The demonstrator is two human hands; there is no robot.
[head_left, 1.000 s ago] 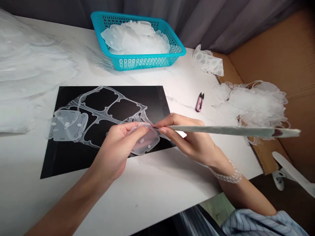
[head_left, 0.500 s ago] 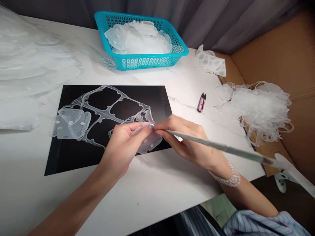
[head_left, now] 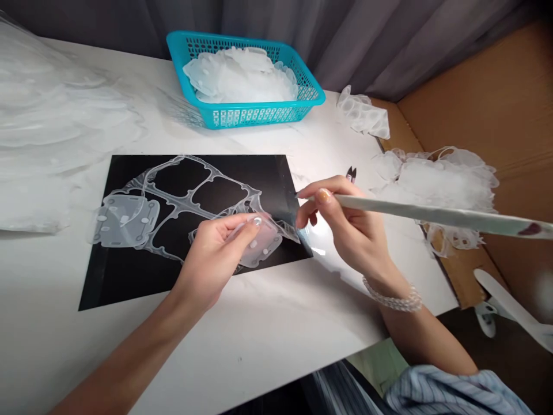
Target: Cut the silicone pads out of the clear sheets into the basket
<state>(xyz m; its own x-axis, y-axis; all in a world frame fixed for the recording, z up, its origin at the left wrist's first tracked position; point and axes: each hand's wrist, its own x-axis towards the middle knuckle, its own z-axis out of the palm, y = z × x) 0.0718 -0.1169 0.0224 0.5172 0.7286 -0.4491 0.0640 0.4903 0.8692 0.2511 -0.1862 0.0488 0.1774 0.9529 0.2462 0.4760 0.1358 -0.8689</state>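
Observation:
My left hand (head_left: pixel 224 245) is closed in a pinch on the edge of a translucent silicone sheet piece (head_left: pixel 261 245) with small white tabs, above the right part of a black mat (head_left: pixel 268 173). My right hand (head_left: pixel 352 222) is raised right of the mat, thumb and fingers round a long, pale, slim tool (head_left: pixel 432 214) whose thin dark tip points left. A thin clear frame with cut-out openings (head_left: pixel 185 202) lies on the mat, partly behind my left hand. Another translucent silicone piece (head_left: pixel 125 222) rests at the mat's left edge.
A turquoise basket (head_left: pixel 263 118) at the back holds a heap of similar translucent pieces. Clear scraps (head_left: pixel 449 178) pile up on the right beside a cardboard panel (head_left: pixel 484 109). Small snips (head_left: pixel 351 174) lie partly behind my right hand. Stacked clear sheets (head_left: pixel 52 115) cover the left.
My right hand has pulled away from my left, up and to the right, with the pale tool swung flatter. My left hand stays nearly in place, pinching the silicone piece.

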